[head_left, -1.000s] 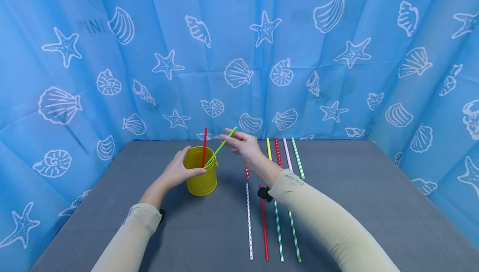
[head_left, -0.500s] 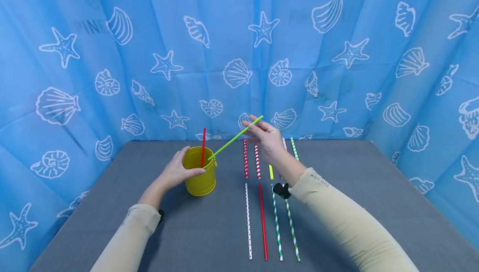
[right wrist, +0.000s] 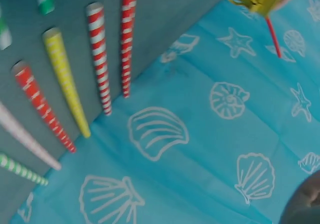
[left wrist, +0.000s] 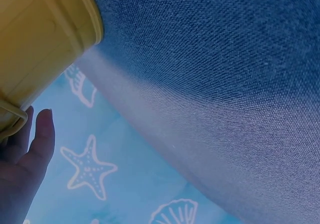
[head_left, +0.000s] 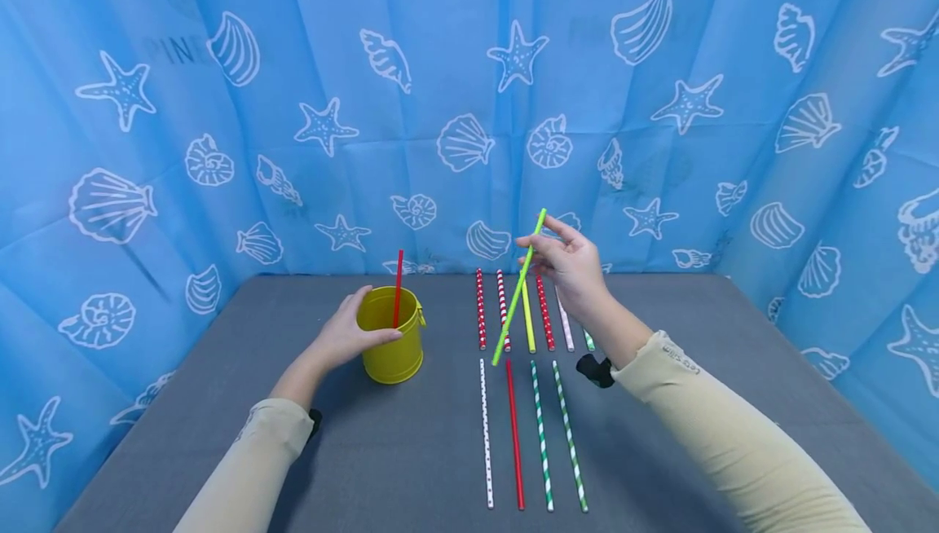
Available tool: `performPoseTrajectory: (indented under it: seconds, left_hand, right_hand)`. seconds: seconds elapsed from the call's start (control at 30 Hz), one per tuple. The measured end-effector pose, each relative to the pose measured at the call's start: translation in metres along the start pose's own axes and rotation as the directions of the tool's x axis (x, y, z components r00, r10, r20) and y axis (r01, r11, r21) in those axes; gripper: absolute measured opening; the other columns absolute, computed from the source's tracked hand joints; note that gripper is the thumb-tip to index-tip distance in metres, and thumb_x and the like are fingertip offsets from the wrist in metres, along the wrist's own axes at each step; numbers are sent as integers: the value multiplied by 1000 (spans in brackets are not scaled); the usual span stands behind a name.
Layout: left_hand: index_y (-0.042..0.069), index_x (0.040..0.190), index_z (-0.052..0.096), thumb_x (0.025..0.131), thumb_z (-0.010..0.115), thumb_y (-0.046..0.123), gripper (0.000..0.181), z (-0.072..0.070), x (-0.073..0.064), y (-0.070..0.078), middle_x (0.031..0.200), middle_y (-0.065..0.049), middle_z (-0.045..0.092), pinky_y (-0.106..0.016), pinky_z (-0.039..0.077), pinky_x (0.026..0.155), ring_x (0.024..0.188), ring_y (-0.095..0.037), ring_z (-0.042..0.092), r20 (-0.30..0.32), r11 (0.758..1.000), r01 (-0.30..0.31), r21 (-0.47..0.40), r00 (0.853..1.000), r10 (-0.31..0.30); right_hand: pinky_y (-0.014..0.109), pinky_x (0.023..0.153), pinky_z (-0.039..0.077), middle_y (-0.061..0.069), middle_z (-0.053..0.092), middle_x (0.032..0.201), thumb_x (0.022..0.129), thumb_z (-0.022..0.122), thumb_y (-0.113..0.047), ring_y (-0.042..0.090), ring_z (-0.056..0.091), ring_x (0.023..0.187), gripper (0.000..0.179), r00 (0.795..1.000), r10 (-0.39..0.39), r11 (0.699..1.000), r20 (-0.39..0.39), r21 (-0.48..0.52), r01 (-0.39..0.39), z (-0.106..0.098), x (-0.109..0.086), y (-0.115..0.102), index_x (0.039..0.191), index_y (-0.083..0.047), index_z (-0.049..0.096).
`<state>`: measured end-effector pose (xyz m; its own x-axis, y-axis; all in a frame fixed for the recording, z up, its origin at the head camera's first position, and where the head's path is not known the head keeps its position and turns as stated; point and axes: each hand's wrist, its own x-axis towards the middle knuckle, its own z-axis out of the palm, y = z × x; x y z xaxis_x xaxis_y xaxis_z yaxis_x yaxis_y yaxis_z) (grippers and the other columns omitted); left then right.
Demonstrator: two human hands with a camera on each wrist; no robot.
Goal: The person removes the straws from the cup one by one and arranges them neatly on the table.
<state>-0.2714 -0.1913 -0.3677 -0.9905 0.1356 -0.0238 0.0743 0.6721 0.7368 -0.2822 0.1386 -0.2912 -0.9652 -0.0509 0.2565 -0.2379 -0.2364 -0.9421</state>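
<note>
My left hand [head_left: 341, 339] holds a yellow metal bucket [head_left: 396, 363], thumb along its near rim and fingers round its far left side. In the left wrist view the bucket [left wrist: 40, 39] fills the top left corner, with fingers [left wrist: 42, 139] beside its handle ring. A plain red paper straw [head_left: 399, 284] leans upright inside it. Above the table, my right hand [head_left: 575, 272] pinches a bright green straw [head_left: 517, 292] near its top. That straw slants down to the left, its lower end between two rows of straws. The right wrist view shows no green straw.
A back row holds straws: red patterned [head_left: 481, 313], red-striped [head_left: 504, 329], yellow [head_left: 530, 325], red-dotted [head_left: 545, 317], pale pink [head_left: 564, 323] and green-white [head_left: 589, 341]. In front lie white-dotted [head_left: 487, 435], red [head_left: 516, 435] and two green-striped [head_left: 543, 435] straws. A blue shell-print curtain [head_left: 469, 68] stands behind.
My right hand has drawn the green straw out of the bucket and carried it right, over the rows, turning it steeper. The left hand and bucket have stayed put.
</note>
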Motion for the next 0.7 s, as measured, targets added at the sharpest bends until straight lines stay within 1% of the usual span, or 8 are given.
performPoseTrajectory:
  seconds: [0.07,0.17,0.3,0.37,0.43,0.57,0.7]
  left_hand:
    - [6,154,13,81,73,51,105,0,0,0,155,-24,19,-64,30,105,136,-44,28,2,1000,0,-1,1000,0]
    - [6,154,13,82,73,51,104,1,1,0,155,-24,19,-64,30,105,136,-44,28,2,1000,-5,-6,1000,5]
    - [6,154,14,82,73,50,103,1,0,-1,155,-23,20,-65,30,105,136,-44,27,-3,1000,-5,-10,1000,5]
    - [6,154,14,82,73,49,103,2,0,-2,155,-23,20,-64,30,105,137,-44,27,-5,1000,-5,-12,1000,5]
    - [7,155,14,81,73,49,104,2,0,-3,155,-23,19,-64,30,105,137,-44,27,-5,1000,-5,-15,1000,5]
    - [7,155,13,81,73,50,104,2,0,-4,155,-23,19,-64,30,105,137,-44,27,-4,1000,-9,-16,1000,9]
    - [6,154,13,81,73,51,105,2,-1,-3,155,-24,19,-65,30,105,137,-44,27,-2,1000,-6,-14,1000,6]
  right_hand:
    - [23,64,54,-8,72,81,98,56,-4,11,68,67,51,1000,-22,997,9,-70,22,-5,-4,1,146,-2,39]
    - [23,59,53,-7,72,81,97,57,-3,11,66,63,47,998,-58,985,27,-160,62,-13,-11,3,143,0,43]
    - [26,61,55,-5,71,84,96,60,-5,13,67,65,40,995,-78,966,63,-244,91,-24,-19,5,134,6,51]
    - [27,63,56,-4,71,88,95,63,-7,12,67,69,40,994,-71,952,80,-291,91,-31,-21,6,132,7,53]
    - [27,65,56,-2,70,94,94,65,-7,11,66,74,43,993,-60,934,99,-345,91,-38,-23,7,133,5,52]
    - [24,73,55,9,67,107,92,66,-5,10,64,85,51,989,-29,906,148,-414,89,-51,-28,9,139,3,46]
    - [22,82,53,21,63,113,91,66,-4,9,62,94,53,981,8,885,193,-458,83,-64,-33,11,139,4,45]
